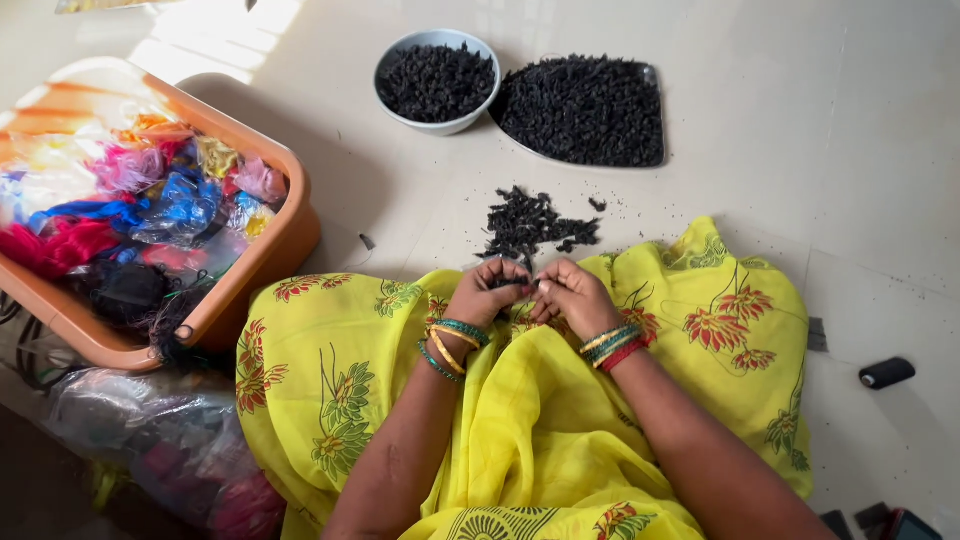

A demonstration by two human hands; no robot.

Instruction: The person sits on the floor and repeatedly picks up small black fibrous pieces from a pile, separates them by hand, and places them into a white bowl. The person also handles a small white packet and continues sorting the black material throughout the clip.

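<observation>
My left hand [488, 293] and my right hand [573, 295] meet above my lap, fingertips pinched together on a small black piece [520, 282] held between them. Both wrists carry coloured bangles. My lap is covered by yellow floral cloth [400, 400]. Just beyond my fingers lies a small heap of black pieces [530, 225] on the pale floor. Farther off stand a pale bowl [437, 80] full of the same black pieces and a dark tray [585, 110] heaped with them.
An orange plastic tub [255, 265] of coloured threads and bags sits at the left. A clear bag of bundles [170, 440] lies beneath it. A black spool [886, 373] rests on the floor at the right, with dark objects [880, 522] at the bottom right corner.
</observation>
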